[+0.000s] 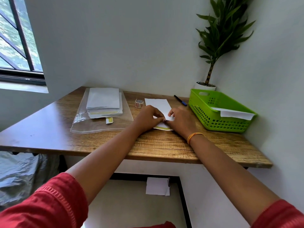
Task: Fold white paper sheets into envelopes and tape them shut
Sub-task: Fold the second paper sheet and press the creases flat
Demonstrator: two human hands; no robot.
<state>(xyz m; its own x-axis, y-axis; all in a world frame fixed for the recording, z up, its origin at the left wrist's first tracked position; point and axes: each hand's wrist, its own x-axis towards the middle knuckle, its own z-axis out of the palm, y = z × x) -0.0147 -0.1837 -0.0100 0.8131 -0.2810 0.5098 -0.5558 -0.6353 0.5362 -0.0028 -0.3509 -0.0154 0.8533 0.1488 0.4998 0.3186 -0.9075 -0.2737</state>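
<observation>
A long white paper envelope [158,103] with a yellow strip on its near flap lies on the wooden desk [115,143]. My left hand [148,118] and my right hand [180,120] rest on its near end, fingertips meeting and pinching the paper at the fold. A small tape roll [139,103] stands just left of the envelope's far end. A stack of white sheets [104,102] lies on a clear plastic sleeve [98,124] further left. The near flap is mostly hidden under my hands.
A green plastic basket [213,111] holding a white envelope sits at the right against the wall. A dark pen [180,100] lies beside it. A potted plant [218,38] fills the back corner. A loose white paper [158,186] lies on the floor below.
</observation>
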